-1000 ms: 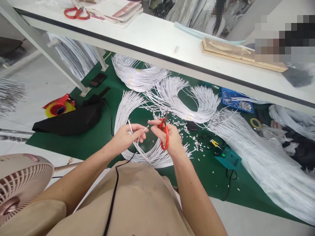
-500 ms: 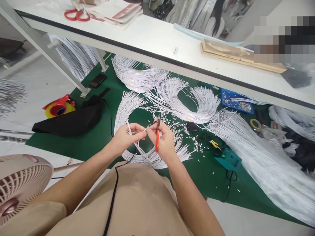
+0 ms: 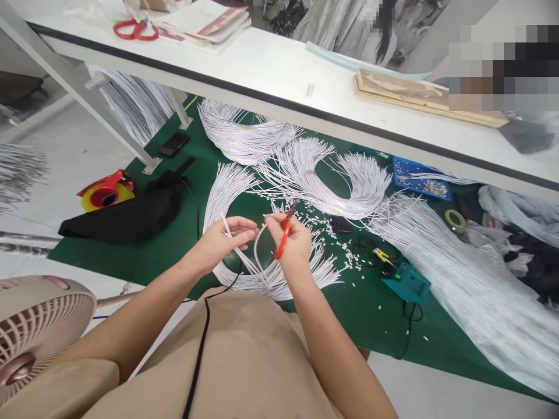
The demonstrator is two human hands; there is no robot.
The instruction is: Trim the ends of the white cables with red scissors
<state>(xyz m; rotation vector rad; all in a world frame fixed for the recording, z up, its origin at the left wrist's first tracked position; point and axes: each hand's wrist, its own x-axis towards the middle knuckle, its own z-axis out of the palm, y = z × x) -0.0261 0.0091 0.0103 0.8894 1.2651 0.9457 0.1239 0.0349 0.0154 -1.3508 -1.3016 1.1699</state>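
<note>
Over a coil of white wires [image 3: 222, 189], my two hands work a small gap apart. My left hand [image 3: 225, 238] is closed round a few white wires that poke up past its fingers, with its thumb stretched toward the right hand. My right hand [image 3: 293, 241] carries red-handled scissors [image 3: 283, 238], their dark blades pointing away from me. Between thumb and forefinger it also pinches the end of a white wire [image 3: 257, 247], which loops down to the bundle. Small white scraps [image 3: 323, 224] are scattered on the green mat beside this hand.
More wire bundles [image 3: 253, 139] lie behind, under a white shelf [image 3: 271, 64]. A blue tray [image 3: 406, 174] of small parts, a teal device [image 3: 408, 282] and a long wire bundle [image 3: 454, 285] are to the right. Leftward are a tape dispenser [image 3: 107, 189], black pouch [image 3: 126, 218] and fan [image 3: 39, 331].
The hands have drawn apart from where their fingertips met. The wire in my right hand now bows in a loop, and the scissors have tilted to the right.
</note>
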